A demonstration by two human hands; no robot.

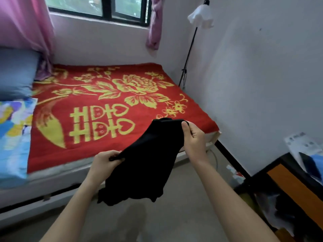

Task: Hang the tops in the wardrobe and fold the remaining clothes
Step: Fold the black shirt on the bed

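A black garment [148, 159] hangs in the air in front of the bed, held by both hands along its top edge. My left hand [106, 161] grips one end of that edge, low and to the left. My right hand [194, 137] pinches the other end, higher and further right, near the bed's corner. The cloth droops down between my forearms, its lower hem crumpled above the floor. What kind of garment it is I cannot tell.
A bed with a red and gold blanket [104, 109] fills the middle. A blue pillow [15, 75] and a patterned quilt [12, 133] lie at its left. A floor lamp [201, 16] stands at the right wall. A dark table [290, 182] with papers sits at the lower right.
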